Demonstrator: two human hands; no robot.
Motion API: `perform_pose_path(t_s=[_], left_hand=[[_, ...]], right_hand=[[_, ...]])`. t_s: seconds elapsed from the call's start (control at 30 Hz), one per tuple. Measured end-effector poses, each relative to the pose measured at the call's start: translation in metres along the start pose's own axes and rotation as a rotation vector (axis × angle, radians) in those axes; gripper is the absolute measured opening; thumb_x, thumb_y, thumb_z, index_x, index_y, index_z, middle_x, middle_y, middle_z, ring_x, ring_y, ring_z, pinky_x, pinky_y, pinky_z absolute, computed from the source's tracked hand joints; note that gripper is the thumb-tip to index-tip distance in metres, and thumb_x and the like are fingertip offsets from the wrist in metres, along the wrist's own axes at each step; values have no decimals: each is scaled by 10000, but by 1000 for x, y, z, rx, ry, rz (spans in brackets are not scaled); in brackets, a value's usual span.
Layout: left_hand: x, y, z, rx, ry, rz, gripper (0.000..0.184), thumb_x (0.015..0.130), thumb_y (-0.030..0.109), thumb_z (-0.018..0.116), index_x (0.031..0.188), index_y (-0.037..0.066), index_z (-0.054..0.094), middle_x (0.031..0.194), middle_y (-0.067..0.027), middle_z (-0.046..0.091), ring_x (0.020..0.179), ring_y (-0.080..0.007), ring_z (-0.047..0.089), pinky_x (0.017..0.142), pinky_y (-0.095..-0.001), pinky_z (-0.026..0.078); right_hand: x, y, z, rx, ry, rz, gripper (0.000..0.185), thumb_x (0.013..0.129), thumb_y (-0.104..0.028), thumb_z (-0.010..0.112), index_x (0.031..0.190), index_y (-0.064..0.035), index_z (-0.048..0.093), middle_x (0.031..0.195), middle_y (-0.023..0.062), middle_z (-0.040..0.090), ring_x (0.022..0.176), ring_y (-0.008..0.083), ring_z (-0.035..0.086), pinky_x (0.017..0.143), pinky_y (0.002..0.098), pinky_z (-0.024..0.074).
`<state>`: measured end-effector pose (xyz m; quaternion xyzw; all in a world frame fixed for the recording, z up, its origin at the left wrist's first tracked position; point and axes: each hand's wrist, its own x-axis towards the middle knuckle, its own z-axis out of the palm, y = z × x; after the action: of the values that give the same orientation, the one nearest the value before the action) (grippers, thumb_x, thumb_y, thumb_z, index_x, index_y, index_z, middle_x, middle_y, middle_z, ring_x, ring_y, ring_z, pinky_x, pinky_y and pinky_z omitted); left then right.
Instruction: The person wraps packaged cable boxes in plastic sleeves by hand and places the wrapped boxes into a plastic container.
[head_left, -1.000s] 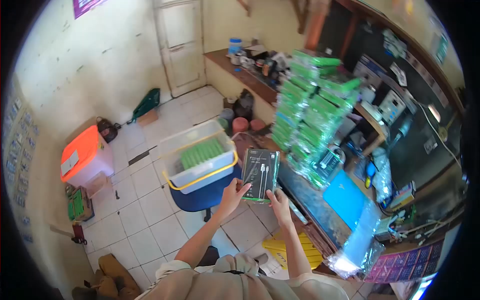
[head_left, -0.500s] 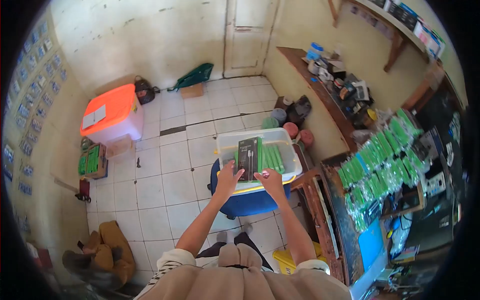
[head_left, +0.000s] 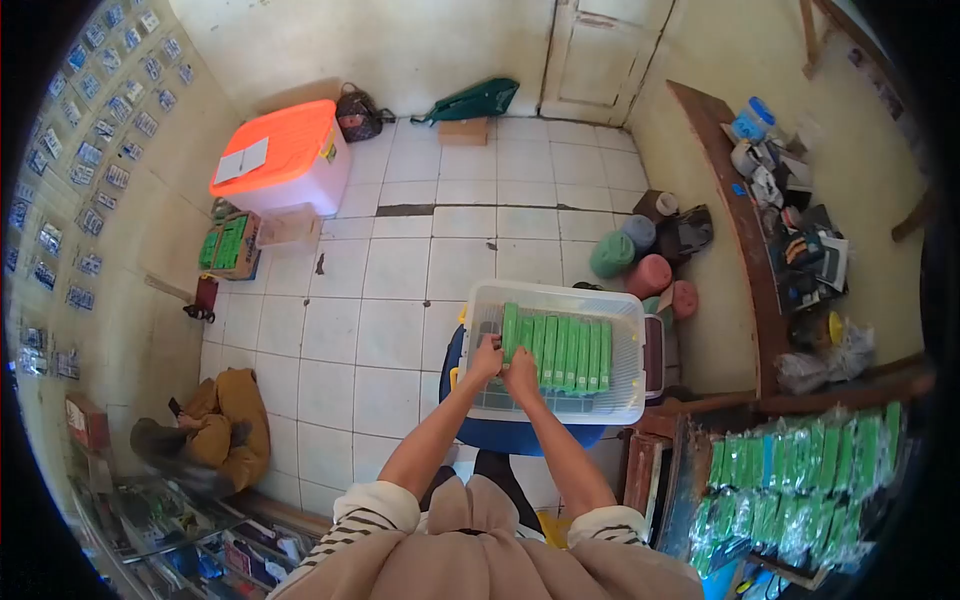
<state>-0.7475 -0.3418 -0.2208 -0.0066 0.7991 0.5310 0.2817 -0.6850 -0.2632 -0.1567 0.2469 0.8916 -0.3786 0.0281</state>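
A clear plastic bin (head_left: 628, 400) with yellow handles rests on a blue stool (head_left: 530, 438). Inside it a row of thin green boxes (head_left: 572, 352) stands on edge. At the row's left end is one more green box (head_left: 510, 328), upright and slightly higher than the others. My left hand (head_left: 487, 358) grips this box at its left side, and my right hand (head_left: 520, 372) pinches its near edge.
Wrapped green packs (head_left: 800, 460) are stacked on the bench at the lower right. A wooden counter (head_left: 735, 215) with clutter runs along the right wall. An orange-lidded box (head_left: 285, 145) stands at the back left. A person (head_left: 225, 430) sits at the lower left.
The view has swung right to left across the room and now centres on the bin. The box in my hands went from being held flat, cable picture showing, to standing on edge inside the bin.
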Motion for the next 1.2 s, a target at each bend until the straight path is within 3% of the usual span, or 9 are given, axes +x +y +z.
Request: perform_pose_path(t_s=[0.17,0.3,0.37,0.6,0.77,0.9,0.97,1.03,1.2], left_hand=[[4,-8,6,-94,-2,-256,432,717,108,615,1100,67,419,1011,-129,600,914,-265,586,768,-372,453],[8,-21,14,9,68,-237,458,695,143,644,1082,75,408,994,-116,607,911,-275,586,780,-371,440],[8,-23,16,118,66,-198,551,641,-7,627,1131,48,380,1083,-169,548,877,-264,572,664,-363,478],[13,-16,15,226,75,-236,508,644,38,645,1098,33,419,1033,-165,578,937,-312,562,755,-391,455],[-5,25,7,393,-88,-182,503,717,82,584,1184,22,407,1081,-174,563,1001,-331,541,818,-387,434],[-43,45,-7,328,-56,80,474,768,87,558,1213,21,407,1118,-172,547,1036,-333,524,870,-369,410],[-69,52,-14,248,-62,486,392,826,87,519,1201,22,423,1129,-150,547,1052,-297,525,901,-361,392],[-98,67,-19,134,-168,523,351,845,92,505,1183,23,436,1118,-134,553,1053,-263,527,898,-351,396],[-178,97,-6,-143,-474,616,213,886,101,465,1082,31,505,1050,-84,573,1013,-168,541,863,-308,419]], right_hand=[[8,20,18,56,-91,-47,409,658,-100,685,949,59,445,911,284,519,854,443,531,714,479,450],[15,28,19,12,-154,-82,292,697,-12,585,941,59,440,906,305,528,854,456,532,717,494,446],[19,28,16,2,-161,-81,261,707,9,553,936,58,439,891,309,536,850,458,535,714,499,445],[31,28,26,-100,-171,-9,253,760,-30,515,986,39,425,851,264,577,780,416,593,644,472,494],[19,23,5,-88,-115,-12,254,770,-61,530,982,37,431,904,276,548,819,418,579,670,479,483],[-13,21,-36,-7,4,-81,267,786,-109,557,1007,5,460,932,230,547,819,391,567,682,446,472],[-46,6,-68,8,85,-64,247,794,-116,560,1001,-8,480,925,203,557,803,375,566,678,427,470],[-92,-20,-104,255,323,-87,171,811,-100,539,960,-19,517,898,152,573,747,330,575,651,382,471],[-202,-15,-112,295,893,-39,75,801,-6,554,870,-22,581,783,108,565,623,197,556,564,291,455]])
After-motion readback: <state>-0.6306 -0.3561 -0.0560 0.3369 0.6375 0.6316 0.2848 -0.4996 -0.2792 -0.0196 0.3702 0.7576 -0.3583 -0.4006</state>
